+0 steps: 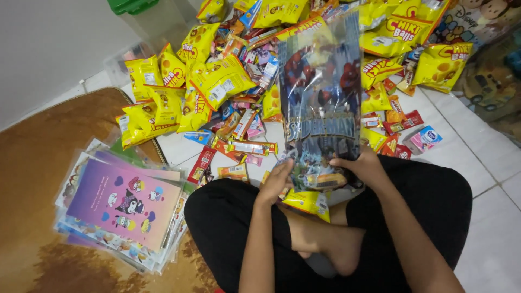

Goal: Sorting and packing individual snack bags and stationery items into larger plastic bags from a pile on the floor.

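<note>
Left hand point(277, 182) at the lower left corner of a tall clear plastic gift bag point(321, 103), fingers curled against the bag's edge and pressing it. Right hand point(362, 167) at the lower right corner, fingers wrapped round the edge and pinching the plastic. Bag held upright between the two, out over the crossed legs in black trousers point(228, 217), printed with a dark blue and red comic-hero picture. Inside the bag, at the bottom, a small orange wrapped bar point(324, 180) lying flat — seen through the plastic. Just below the bag, resting on the lap, a yellow snack packet point(308, 202), touching or nearly touching the left hand; which of the two, hard to tell.

Beyond the bag, a wide heap of yellow snack bags point(217, 81) spread over the white tiled floor point(488, 163), mixed with small red and orange wrapped bars point(247, 146) and little pink and white packets point(426, 138). More yellow bags point(442, 62) off to the right of the gift bag.

Left of the legs, on a brown carpet point(49, 163), a stack of flat printed gift bags point(122, 206) in clear sleeves — top one purple and pink with cartoon figures. Farther back, a clear plastic box with a green lid point(135, 11) by the white wall.
</note>
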